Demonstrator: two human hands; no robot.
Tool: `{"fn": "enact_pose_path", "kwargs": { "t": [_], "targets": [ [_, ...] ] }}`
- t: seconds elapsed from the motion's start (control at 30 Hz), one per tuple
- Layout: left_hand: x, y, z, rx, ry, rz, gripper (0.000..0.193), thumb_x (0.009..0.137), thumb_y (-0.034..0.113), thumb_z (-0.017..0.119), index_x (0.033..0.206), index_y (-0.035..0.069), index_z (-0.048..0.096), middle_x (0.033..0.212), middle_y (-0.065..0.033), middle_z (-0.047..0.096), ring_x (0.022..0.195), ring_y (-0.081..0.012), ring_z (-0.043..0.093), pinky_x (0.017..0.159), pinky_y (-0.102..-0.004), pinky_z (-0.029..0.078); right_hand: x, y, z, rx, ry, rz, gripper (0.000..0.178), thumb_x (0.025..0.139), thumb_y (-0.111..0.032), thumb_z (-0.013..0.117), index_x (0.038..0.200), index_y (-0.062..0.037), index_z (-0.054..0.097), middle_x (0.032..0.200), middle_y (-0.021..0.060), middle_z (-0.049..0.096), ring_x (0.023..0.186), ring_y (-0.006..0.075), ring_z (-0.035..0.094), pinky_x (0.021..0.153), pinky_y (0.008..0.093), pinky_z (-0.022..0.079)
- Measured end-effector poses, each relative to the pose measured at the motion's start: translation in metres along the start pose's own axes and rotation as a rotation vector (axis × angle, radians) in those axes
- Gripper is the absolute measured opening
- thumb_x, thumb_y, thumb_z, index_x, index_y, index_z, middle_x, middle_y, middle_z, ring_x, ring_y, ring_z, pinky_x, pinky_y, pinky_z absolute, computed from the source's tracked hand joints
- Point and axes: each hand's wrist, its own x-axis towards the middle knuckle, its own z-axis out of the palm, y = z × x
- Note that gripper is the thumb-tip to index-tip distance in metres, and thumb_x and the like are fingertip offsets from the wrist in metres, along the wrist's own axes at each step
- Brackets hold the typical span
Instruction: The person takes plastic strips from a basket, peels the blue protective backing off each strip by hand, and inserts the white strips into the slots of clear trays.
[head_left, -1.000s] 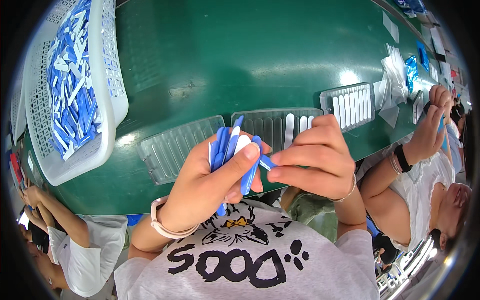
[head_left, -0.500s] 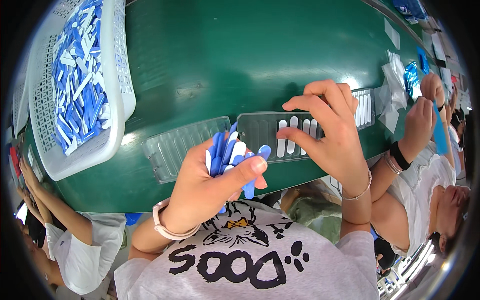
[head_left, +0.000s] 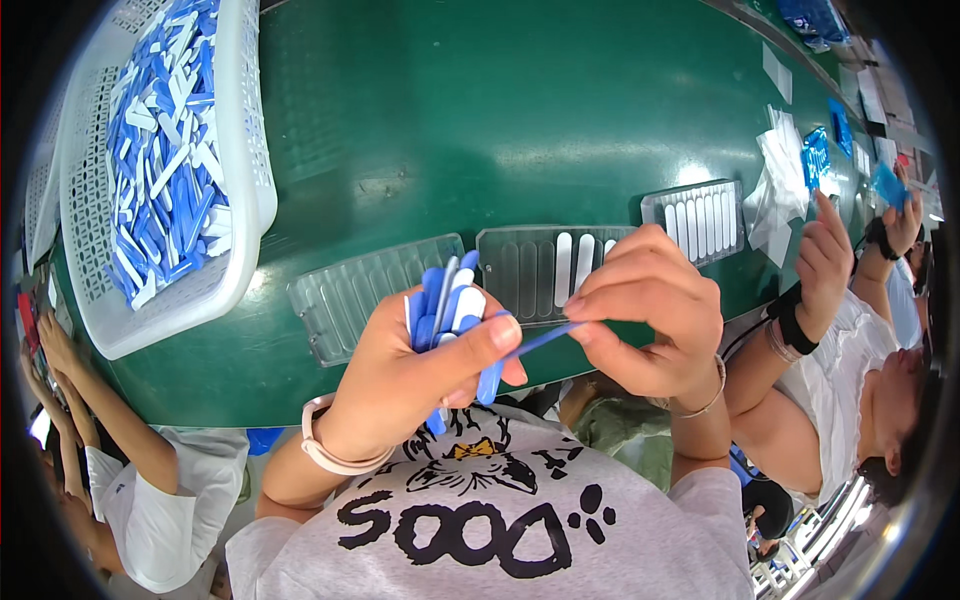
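My left hand [head_left: 405, 355] is closed round a bunch of blue and white nail files [head_left: 432, 305], flat strips with rounded ends. Between the thumb and forefinger of my right hand [head_left: 655, 315] one blue nail file [head_left: 545, 340] is pinched, seen nearly edge-on; its other end meets my left thumb. Just beyond my hands lies a clear slotted plastic tray [head_left: 508, 275]. White nail files [head_left: 563, 270] lie in its right-hand slots, partly hidden by my right fingers. Left of it, a similar clear tray [head_left: 345, 295] shows bare slots.
A white mesh basket [head_left: 245, 270] heaped with nail files stands at the left. Farther right are a filled tray [head_left: 650, 212], clear plastic bags [head_left: 778, 185] and a blue packet [head_left: 816, 158] on the green table [head_left: 450, 110]. Co-workers' hands show at both sides.
My right hand has moved down and left from above the tray and now pinches a nail file at the bunch. The co-worker's hands at the right have shifted.
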Motion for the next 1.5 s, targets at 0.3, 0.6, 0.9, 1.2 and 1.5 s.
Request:
{"fn": "enact_pose_path", "kwargs": {
  "t": [0.3, 0.6, 0.9, 1.2, 1.5],
  "targets": [
    [-0.007, -0.004, -0.001, 0.199, -0.014, 0.304, 0.015, 0.086, 0.015, 0.068, 0.089, 0.001, 0.065, 0.073, -0.0051, 0.068, 0.06, -0.0037, 0.055, 0.053, -0.0191, 0.042, -0.031, -0.036, 0.035, 0.193, 0.097, 0.3, 0.007, 0.071, 0.001, 0.069, 0.074, -0.0027, 0.065, 0.069, 0.0056, 0.063, 0.056, 0.0161, 0.053, 0.049, 0.0256, 0.04],
    [0.002, -0.001, -0.002, 0.202, 0.046, 0.021, 0.018, 0.086, 0.017, 0.068, 0.089, 0.0, 0.065, 0.067, -0.0046, 0.064, 0.05, -0.0037, 0.049, 0.043, -0.0193, 0.034, -0.046, -0.033, 0.037, -0.222, 0.157, -0.114, 0.026, 0.066, -0.008, 0.077, 0.09, -0.0013, 0.069, 0.097, 0.0098, 0.067, 0.064, 0.0156, 0.057, 0.051, 0.0256, 0.039],
    [0.001, -0.003, 0.011, 0.214, 0.13, 0.099, 0.019, 0.086, 0.016, 0.065, 0.091, -0.002, 0.062, 0.061, -0.0085, 0.061, 0.041, -0.0039, 0.038, 0.04, -0.019, 0.028, -0.047, -0.01, 0.017, -0.788, 0.322, -0.026, 0.024, 0.058, 0.0, 0.074, 0.08, -0.0064, 0.069, 0.1, 0.0023, 0.063, 0.073, 0.0204, 0.05, 0.064, 0.0323, 0.038],
    [0.002, -0.004, 0.005, 0.225, 0.109, 0.133, 0.025, 0.087, 0.023, 0.067, 0.092, -0.001, 0.066, 0.064, -0.0046, 0.063, 0.048, -0.0029, 0.046, 0.043, -0.0182, 0.032, -0.039, -0.007, 0.01, -0.825, 0.198, -0.101, 0.015, 0.055, -0.004, 0.068, 0.061, -0.007, 0.055, 0.094, -0.0004, 0.064, 0.073, 0.0175, 0.051, 0.063, 0.0314, 0.034],
    [0.001, -0.004, 0.004, 0.227, 0.132, 0.114, 0.021, 0.087, 0.02, 0.066, 0.092, -0.001, 0.063, 0.064, -0.0064, 0.062, 0.046, -0.0036, 0.043, 0.043, -0.0183, 0.032, -0.029, -0.03, -0.007, -0.884, -0.289, -0.085, 0.019, 0.063, -0.013, 0.073, 0.078, -0.004, 0.065, 0.103, 0.0013, 0.065, 0.09, 0.0191, 0.055, 0.072, 0.0357, 0.035]
  ]
}}
